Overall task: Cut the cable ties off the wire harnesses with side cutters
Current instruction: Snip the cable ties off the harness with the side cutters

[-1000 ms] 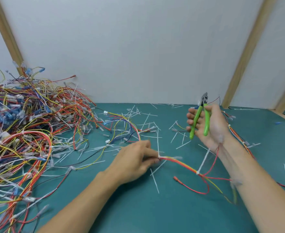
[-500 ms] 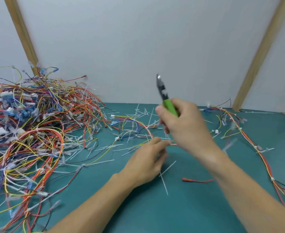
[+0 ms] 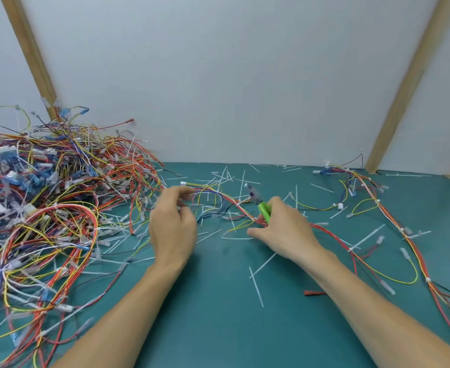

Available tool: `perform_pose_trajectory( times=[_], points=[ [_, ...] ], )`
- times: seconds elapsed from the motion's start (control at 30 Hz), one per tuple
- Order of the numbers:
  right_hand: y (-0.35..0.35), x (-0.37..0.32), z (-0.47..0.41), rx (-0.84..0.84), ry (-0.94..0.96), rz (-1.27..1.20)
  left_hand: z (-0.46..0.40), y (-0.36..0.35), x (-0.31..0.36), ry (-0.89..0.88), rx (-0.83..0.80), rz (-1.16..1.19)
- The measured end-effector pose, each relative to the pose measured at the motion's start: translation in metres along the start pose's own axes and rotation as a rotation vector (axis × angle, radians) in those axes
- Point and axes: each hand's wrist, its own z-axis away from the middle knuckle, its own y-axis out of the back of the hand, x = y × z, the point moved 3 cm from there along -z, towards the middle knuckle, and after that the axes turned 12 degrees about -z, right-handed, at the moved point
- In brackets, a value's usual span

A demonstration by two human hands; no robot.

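Wire harnesses lay in two lots on the green counter: a big tangled heap at the left, and a single harness strung from between the hands out toward the right edge. White cut-off tie ends were scattered over the middle of the counter. The right hand had its grip clamped round the green handles of the side cutters, the blurred nose pointing away from the person and sitting just above the red and yellow wires. The left hand hovered with fingers loosely curled near the harness's far bundle; whether it pinched a wire could not be told through the blur. To do this step well, that hand probably needed to pin the bundle flat beside the next tie, so the cutter tips could slip under the strap alone. The likely hazard was nicking insulation, since the wires ran tight together there. A flush, single snip at the tie's head would be the cleaner choice.
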Motion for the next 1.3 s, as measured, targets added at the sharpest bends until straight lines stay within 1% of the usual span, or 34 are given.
perform_pose_trajectory(
  times=[0.07, 0.1, 0.13, 0.2, 0.23, 0.33, 0.4, 0.47, 0.53, 0.6, 0.67, 0.7, 0.73, 0.8, 0.83, 0.87, 0.93, 0.97, 1.0, 1.03, 1.07, 1.1, 1.13, 1.23, 1.3],
  points=[
    [0.005, 0.006, -0.002, 0.0, 0.021, 0.189, -0.007, 0.008, -0.006, 0.064, 0.128, 0.015],
    [0.01, 0.01, -0.003, 0.016, 0.021, 0.232, -0.01, 0.01, -0.011, 0.126, 0.158, 0.027],
    [0.016, 0.016, -0.005, 0.04, 0.012, 0.251, -0.012, 0.012, -0.015, 0.189, 0.15, 0.041],
    [0.031, 0.027, -0.01, 0.089, -0.028, 0.263, -0.013, 0.008, -0.02, 0.273, 0.027, 0.007],
    [0.04, 0.033, -0.014, 0.109, -0.058, 0.272, -0.011, 0.004, -0.02, 0.276, -0.06, -0.073],
    [0.065, 0.051, -0.02, 0.191, -0.15, 0.293, -0.001, -0.007, -0.014, 0.143, -0.296, -0.373],
    [0.079, 0.06, -0.023, 0.255, -0.186, 0.27, 0.005, -0.014, -0.01, 0.049, -0.43, -0.502],
    [0.092, 0.064, -0.026, 0.28, -0.193, 0.245, 0.009, -0.019, -0.007, -0.019, -0.541, -0.555],
    [0.101, 0.055, -0.028, 0.28, -0.164, 0.208, 0.01, -0.02, -0.006, -0.044, -0.614, -0.541],
    [0.107, 0.034, -0.026, 0.328, -0.054, 0.131, 0.01, -0.021, -0.004, -0.063, -0.66, -0.518],
    [0.105, 0.004, -0.018, 0.389, 0.099, -0.037, 0.012, -0.022, -0.001, -0.101, -0.723, -0.434],
    [0.101, -0.01, -0.014, 0.365, 0.157, -0.166, 0.014, -0.024, 0.001, -0.107, -0.776, -0.314],
    [0.093, -0.023, -0.009, 0.286, 0.19, -0.308, 0.017, -0.024, 0.005, -0.094, -0.84, -0.147],
    [0.069, -0.038, -0.002, 0.041, 0.195, -0.526, 0.019, -0.022, 0.016, -0.045, -0.926, 0.188],
    [0.056, -0.039, 0.001, -0.071, 0.183, -0.552, 0.017, -0.021, 0.02, -0.016, -0.937, 0.303],
    [0.042, -0.037, 0.003, -0.151, 0.171, -0.526, 0.015, -0.019, 0.022, 0.033, -0.929, 0.392],
    [0.02, -0.025, 0.005, -0.228, 0.15, -0.414, 0.01, -0.017, 0.02, 0.177, -0.831, 0.467],
    [0.012, -0.017, 0.004, -0.242, 0.143, -0.371, 0.008, -0.015, 0.016, 0.228, -0.75, 0.418],
    [0.007, -0.01, 0.003, -0.249, 0.136, -0.355, 0.005, -0.014, 0.01, 0.233, -0.668, 0.299],
    [0.005, -0.005, 0.003, -0.254, 0.134, -0.354, 0.004, -0.013, 0.005, 0.182, -0.614, 0.133],
    [0.004, -0.003, 0.002, -0.263, 0.145, -0.353, 0.004, -0.013, 0.003, 0.104, -0.599, -0.027],
    [0.004, -0.001, 0.003, -0.275, 0.166, -0.346, 0.007, -0.014, 0.002, 0.029, -0.62, -0.145],
    [0.003, -0.001, 0.003, -0.277, 0.185, -0.338, 0.01, -0.016, 0.003, -0.023, -0.659, -0.207],
    [0.002, 0.002, 0.001, -0.174, 0.185, -0.363, 0.019, -0.022, 0.008, -0.128, -0.805, -0.272],
    [0.003, 0.005, -0.001, -0.121, 0.164, -0.414, 0.025, -0.025, 0.014, -0.193, -0.856, -0.314]
  ],
)
